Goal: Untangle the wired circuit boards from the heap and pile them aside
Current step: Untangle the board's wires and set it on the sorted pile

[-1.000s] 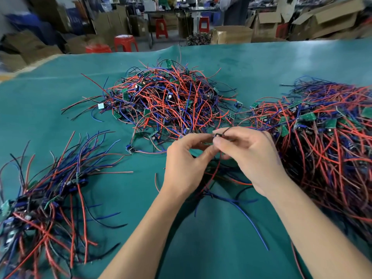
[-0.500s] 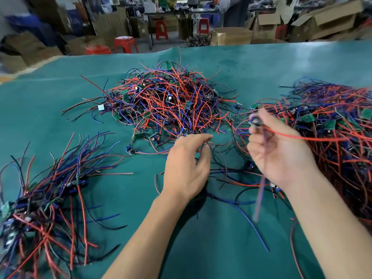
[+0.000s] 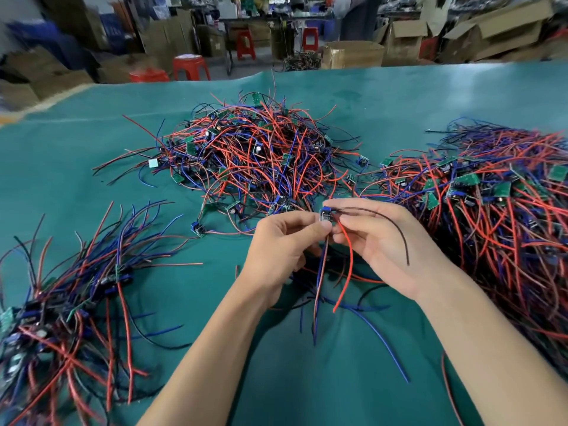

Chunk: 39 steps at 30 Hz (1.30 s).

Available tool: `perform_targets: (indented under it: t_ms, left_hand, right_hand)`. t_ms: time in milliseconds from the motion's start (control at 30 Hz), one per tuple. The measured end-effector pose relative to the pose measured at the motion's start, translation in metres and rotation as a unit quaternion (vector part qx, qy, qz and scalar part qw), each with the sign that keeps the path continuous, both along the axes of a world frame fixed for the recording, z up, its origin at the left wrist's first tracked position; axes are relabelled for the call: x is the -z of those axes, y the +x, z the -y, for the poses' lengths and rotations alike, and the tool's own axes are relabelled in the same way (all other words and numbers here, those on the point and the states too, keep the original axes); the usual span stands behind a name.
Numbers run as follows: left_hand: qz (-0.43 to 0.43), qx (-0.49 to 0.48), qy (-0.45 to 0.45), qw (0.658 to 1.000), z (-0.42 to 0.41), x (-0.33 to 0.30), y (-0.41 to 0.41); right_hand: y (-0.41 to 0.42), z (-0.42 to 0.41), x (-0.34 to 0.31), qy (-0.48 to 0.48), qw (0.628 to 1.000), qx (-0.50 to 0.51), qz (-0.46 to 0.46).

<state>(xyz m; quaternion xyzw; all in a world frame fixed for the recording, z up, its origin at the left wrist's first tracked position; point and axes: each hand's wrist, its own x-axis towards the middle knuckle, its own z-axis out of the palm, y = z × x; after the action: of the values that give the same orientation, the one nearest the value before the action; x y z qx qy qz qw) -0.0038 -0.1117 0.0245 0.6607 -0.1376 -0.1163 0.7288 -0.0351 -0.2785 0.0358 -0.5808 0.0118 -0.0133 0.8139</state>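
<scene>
Teal matte worktop, workshop clutter of cardboard boxes behind; wired boards, three lots.
Item: one small circuit board, pinched between left hand and right hand before the central heap; sorted pile lies left. Light, rigid; limp red, blue, dark leads snag easily, so best held by board edges.

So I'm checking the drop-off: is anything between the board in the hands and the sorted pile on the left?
Nothing visible blocks it. The circuit board is held up between the left hand and right hand; only bare green table separates it from the sorted pile.
</scene>
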Motion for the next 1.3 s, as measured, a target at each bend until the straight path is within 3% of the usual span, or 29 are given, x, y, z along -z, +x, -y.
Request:
perform_targets:
  t_ms: [367,667,1000,1133,1300]
  left_hand:
    - [-0.033,0.023,-0.002,0.999,-0.001,0.001,0.003]
    - [-0.012,0.029,0.017,0.999,0.002,0.001,0.001]
    - [0.007,0.040,0.018,0.999,0.003,0.002,0.000]
    - [0.020,0.026,0.021,0.999,0.005,0.003,-0.001]
    - [0.036,0.022,0.012,0.999,0.006,0.002,-0.002]
  right_hand:
    - [0.003,0.006,0.004,-0.027,1.000,-0.013,0.008]
    - [0.003,-0.001,0.007,-0.121,0.987,0.089,0.053]
    - [0.001,-0.006,0.006,-0.128,0.975,0.163,0.077]
    - [0.002,-0.016,0.008,-0.063,0.978,0.195,0.031]
    - [0.003,-0.020,0.008,-0.027,0.985,0.164,-0.052]
